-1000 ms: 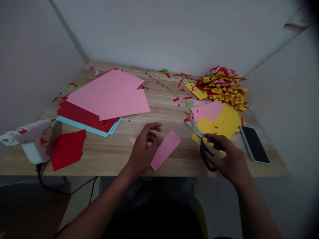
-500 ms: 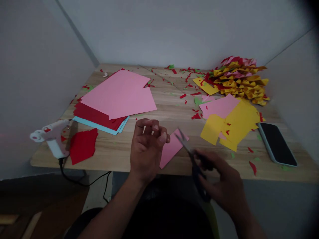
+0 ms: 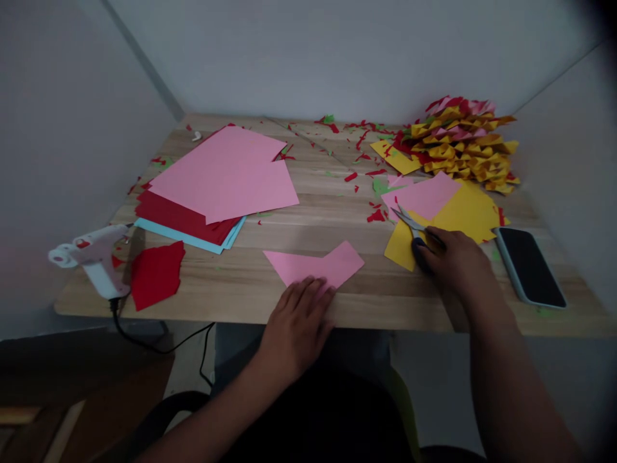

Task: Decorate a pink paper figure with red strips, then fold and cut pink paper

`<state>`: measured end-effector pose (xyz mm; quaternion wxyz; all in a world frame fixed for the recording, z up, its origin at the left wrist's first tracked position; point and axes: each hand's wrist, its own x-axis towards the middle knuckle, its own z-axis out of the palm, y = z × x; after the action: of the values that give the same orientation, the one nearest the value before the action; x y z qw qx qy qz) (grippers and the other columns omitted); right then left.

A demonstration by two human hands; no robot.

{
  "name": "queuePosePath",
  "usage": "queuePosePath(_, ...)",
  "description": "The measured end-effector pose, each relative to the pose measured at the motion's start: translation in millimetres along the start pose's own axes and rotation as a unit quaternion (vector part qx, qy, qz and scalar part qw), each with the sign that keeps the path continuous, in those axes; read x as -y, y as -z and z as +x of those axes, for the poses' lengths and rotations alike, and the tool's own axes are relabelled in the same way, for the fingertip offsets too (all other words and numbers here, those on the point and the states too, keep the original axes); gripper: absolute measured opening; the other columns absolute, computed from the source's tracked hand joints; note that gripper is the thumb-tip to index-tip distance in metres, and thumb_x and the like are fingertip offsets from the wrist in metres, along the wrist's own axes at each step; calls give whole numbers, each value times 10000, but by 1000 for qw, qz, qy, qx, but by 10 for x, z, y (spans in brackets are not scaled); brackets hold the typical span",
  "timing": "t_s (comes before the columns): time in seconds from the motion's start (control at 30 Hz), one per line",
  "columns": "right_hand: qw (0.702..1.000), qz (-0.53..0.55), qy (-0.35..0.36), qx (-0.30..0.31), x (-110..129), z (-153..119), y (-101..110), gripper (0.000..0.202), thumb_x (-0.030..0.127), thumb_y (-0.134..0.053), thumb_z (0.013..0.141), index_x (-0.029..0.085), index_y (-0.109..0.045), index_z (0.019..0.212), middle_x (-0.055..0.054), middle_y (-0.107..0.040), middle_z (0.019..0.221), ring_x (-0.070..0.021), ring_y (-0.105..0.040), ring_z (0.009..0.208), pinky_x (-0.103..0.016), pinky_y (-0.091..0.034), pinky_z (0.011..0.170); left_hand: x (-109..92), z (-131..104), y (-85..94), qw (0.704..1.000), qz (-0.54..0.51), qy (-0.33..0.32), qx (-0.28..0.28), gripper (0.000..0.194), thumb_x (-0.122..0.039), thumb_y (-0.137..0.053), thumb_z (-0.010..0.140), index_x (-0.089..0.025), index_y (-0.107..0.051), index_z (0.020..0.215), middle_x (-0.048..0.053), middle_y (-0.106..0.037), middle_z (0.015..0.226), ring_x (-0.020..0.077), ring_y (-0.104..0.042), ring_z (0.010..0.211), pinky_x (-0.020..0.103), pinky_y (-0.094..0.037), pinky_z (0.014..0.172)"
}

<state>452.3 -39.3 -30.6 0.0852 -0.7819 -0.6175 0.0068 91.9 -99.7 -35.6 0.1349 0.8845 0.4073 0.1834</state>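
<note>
My left hand (image 3: 301, 315) lies flat, palm down, on a piece of pink paper (image 3: 332, 262) near the table's front edge. Its fingers are stretched out and cover the paper's lower part. My right hand (image 3: 457, 263) is wrapped round the dark handles of a pair of scissors (image 3: 411, 222). The scissors rest low over yellow paper (image 3: 400, 247) and a pink sheet (image 3: 424, 196) on the right, blades pointing away to the left and slightly apart.
A stack of pink sheets (image 3: 226, 170) over red and light blue ones lies left. Near it are a red piece (image 3: 157, 273) and a corded glue gun (image 3: 94, 257). A phone (image 3: 530, 267) and a folded-paper piece (image 3: 463, 145) are right. Red and green scraps (image 3: 376, 215) litter the wooden table (image 3: 231, 289).
My left hand has turned from palm up, raised, to flat on the pink paper. My right hand has carried the scissors right and forward, down to the yellow paper.
</note>
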Motion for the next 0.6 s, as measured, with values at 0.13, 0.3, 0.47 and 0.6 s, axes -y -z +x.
queuePosePath(0.13,999,-15,22,-24,336,-151,139,370,341,-591,917,149,-714,1209,-224,-690,1141,-407,-636,1090,-593,-512,926,156,2,36,997,8,-67,35,597,-320,-665,910,-191,-495,1467,171,-521,1498,365,-450,1415,609,-381,1161)
queuePosePath(0.3,923,125,364,-15,1218,-856,-7,407,223,-485,999,176,-580,1391,-108,-666,1380,-253,-565,1327,-439,-446,1138,312,12,130,992,-7,-106,68,645,-222,-632,898,-178,-438,1512,161,-516,1519,328,-402,1466,575,-316,1215)
queuePosePath(0.47,939,89,330,44,1279,-1206,-202,617,387,-532,999,162,-390,1555,-122,-442,1592,-293,-374,1496,-527,-352,1212,408,-140,225,993,1,-96,65,591,-206,-599,930,-226,-455,1503,81,-513,1542,277,-407,1475,521,-299,1234)
queuePosePath(0.6,958,63,276,36,1047,-1155,-161,593,402,-516,1010,158,-412,1540,-151,-477,1565,-314,-426,1465,-549,-365,1194,509,-298,280,995,4,-93,21,505,-195,-592,944,-245,-529,1443,58,-593,1468,263,-504,1408,512,-345,1213)
